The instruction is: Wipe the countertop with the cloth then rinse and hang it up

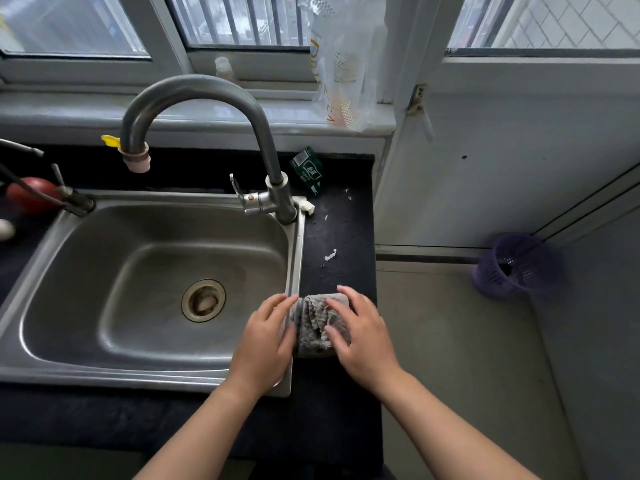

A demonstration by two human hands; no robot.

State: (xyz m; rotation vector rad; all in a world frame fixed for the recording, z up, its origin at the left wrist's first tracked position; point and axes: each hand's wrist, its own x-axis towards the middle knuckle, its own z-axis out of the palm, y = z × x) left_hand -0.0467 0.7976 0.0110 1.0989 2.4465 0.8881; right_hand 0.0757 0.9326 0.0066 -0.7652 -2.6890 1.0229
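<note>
The steel sink [138,375] in front of us holds a round drain strainer [203,300] at the bottom of its basin. A purple slotted basket [516,268] stands on the floor to the right; we cannot tell what is inside it. A clear plastic bag [343,64] leans on the window sill, with orange lettering we cannot read. A green packet [308,169] lies on the dark tabletop [332,403] behind the tap [207,98]; its white print is too small to read.

The grey, bunched cloth [317,323] lies on the tabletop just right of the sink's rim, near the front edge. Our left hand [266,341] lies over the rim with straight fingers touching the cloth's left edge. Our right hand [363,337] rests on the cloth's right side, fingers spread and pressing down. Neither grip closes round the cloth; both are flat and wide. White scraps [330,254] lie on the tabletop beyond the cloth.
</note>
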